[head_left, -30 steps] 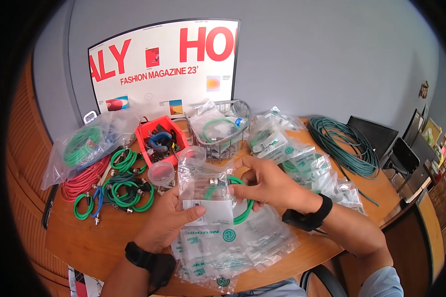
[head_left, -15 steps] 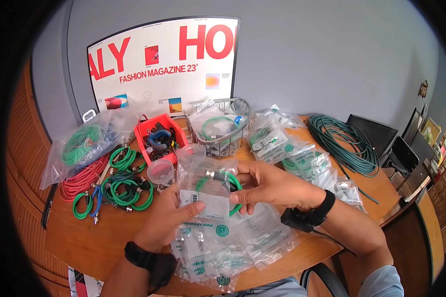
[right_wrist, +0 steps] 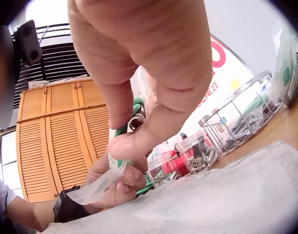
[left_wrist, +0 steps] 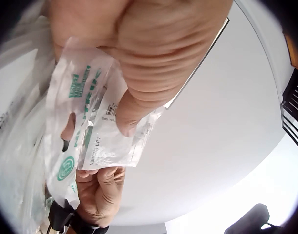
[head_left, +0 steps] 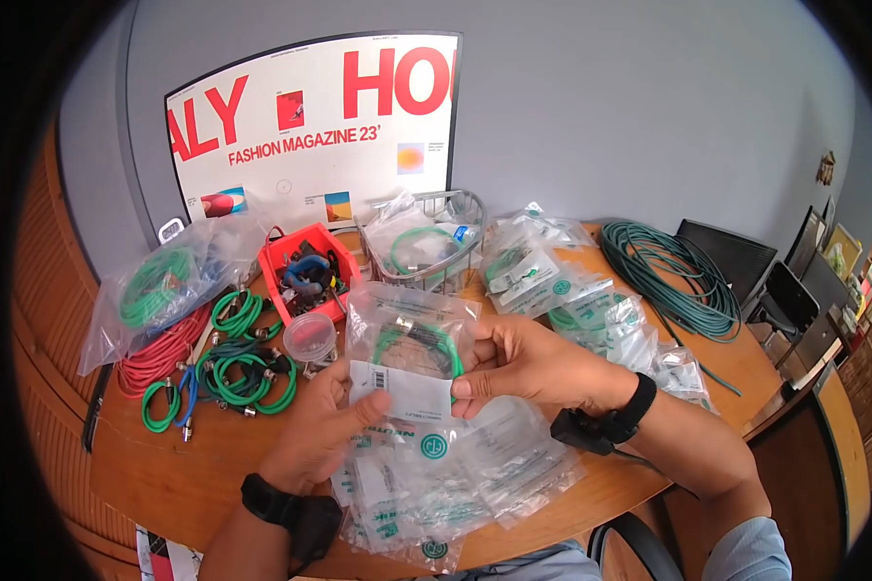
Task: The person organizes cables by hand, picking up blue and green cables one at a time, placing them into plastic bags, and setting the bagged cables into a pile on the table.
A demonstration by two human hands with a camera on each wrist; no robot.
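In the head view a clear plastic bag (head_left: 358, 315) is held up over the table. A coiled green cable (head_left: 451, 349) with metal connectors lies in it, behind a white barcode label (head_left: 407, 392). My left hand (head_left: 325, 421) grips the bag's left side, thumb pressed on the label. My right hand (head_left: 528, 363) pinches the coil's right side at the bag's edge. In the left wrist view, green print and a hang hole show on the bag (left_wrist: 66, 126). A metal connector (right_wrist: 136, 122) shows between my right hand's fingers in the right wrist view.
Flat bags (head_left: 455, 484) lie beneath my hands. To the left are loose cable coils (head_left: 242, 378), a red bin (head_left: 305, 266) and a small clear tub (head_left: 310, 339). Behind stands a wire basket (head_left: 421, 276); packed bags (head_left: 591, 310) and a dark cable coil (head_left: 664, 271) sit right.
The green coil has moved left and deeper into the bag, and the bag now lies flatter around it. The right hand has shifted slightly with it; the left keeps its grip.
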